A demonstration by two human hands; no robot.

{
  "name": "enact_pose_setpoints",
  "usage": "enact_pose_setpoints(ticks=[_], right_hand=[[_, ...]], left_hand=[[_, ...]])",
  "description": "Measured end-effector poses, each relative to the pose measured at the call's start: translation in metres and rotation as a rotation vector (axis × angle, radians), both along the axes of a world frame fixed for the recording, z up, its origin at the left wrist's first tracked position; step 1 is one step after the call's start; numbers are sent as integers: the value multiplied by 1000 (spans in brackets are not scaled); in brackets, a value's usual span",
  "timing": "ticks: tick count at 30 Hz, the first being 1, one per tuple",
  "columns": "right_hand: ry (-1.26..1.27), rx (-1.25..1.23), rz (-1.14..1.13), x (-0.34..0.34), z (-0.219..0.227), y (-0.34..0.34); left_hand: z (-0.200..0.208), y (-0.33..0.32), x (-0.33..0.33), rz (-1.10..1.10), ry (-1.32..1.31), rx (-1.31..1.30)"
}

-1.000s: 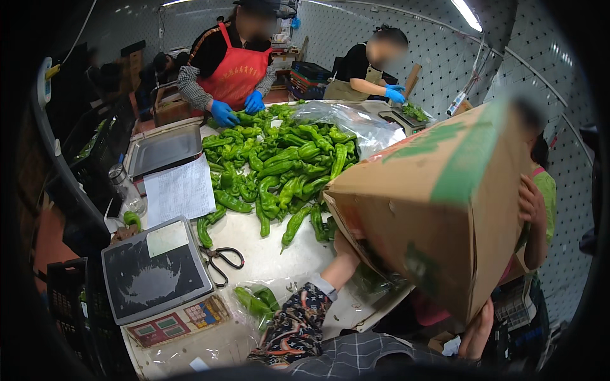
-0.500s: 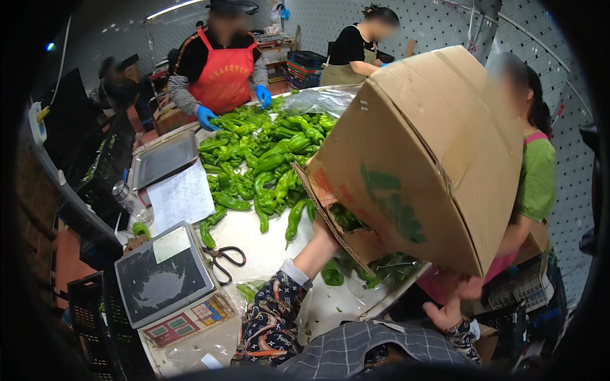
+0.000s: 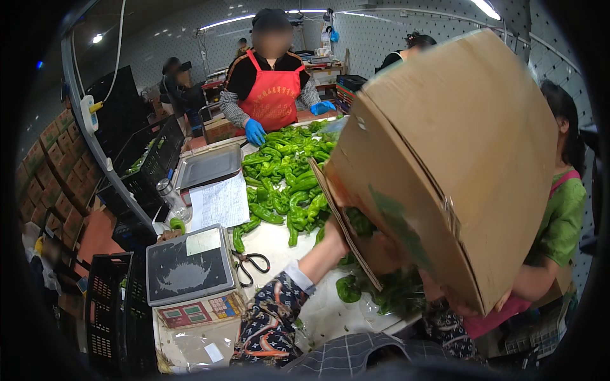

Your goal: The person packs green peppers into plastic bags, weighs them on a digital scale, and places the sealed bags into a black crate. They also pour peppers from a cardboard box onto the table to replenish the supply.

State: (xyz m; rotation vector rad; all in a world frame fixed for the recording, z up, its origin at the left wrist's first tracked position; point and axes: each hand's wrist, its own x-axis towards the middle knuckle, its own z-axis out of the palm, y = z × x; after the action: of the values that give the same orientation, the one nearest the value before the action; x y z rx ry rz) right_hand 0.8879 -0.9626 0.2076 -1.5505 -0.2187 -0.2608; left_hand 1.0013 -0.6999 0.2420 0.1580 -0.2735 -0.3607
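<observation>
A large cardboard box [image 3: 457, 120] is tilted over the table, its open side facing down and left. Green peppers [image 3: 361, 222] show inside the opening, and more lie below it on clear plastic. My left hand [image 3: 333, 240] reaches to the box's open flap, its fingers hidden behind the cardboard. Against the lower near side of the box is my right hand [image 3: 433, 291], mostly covered, fingers not readable. A co-worker's hand [image 3: 502, 302] touches the bottom corner at the right. A broad heap of green peppers [image 3: 279, 184] covers the table's far part.
Left of my arm sit a digital scale [image 3: 190, 270] and black-handled scissors [image 3: 251, 267]. Beyond are a paper sheet [image 3: 219, 202], a glass jar [image 3: 171, 197] and a second scale [image 3: 210, 166]. A co-worker in a red apron [image 3: 272, 95] stands across the table; black crates [image 3: 108, 305] line the left.
My right hand has moved from beside the box to against its lower side. The view has swung, and the scene sits lower and further right. The red-aproned co-worker's hands have moved apart.
</observation>
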Motion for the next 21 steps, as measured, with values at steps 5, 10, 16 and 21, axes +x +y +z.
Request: enact_pose_setpoints(ticks=[5,10,16,21], right_hand=[[-86,-49,51,41,14,10],[-123,-16,-91,56,47,43],[-188,2,-164,57,85,65],[-296,-141,-267,65,72,53]], left_hand=[[72,10,9,347,322,505],[106,39,49,465,317,846],[135,37,67,488,293,859],[123,43,90,483,269,883]])
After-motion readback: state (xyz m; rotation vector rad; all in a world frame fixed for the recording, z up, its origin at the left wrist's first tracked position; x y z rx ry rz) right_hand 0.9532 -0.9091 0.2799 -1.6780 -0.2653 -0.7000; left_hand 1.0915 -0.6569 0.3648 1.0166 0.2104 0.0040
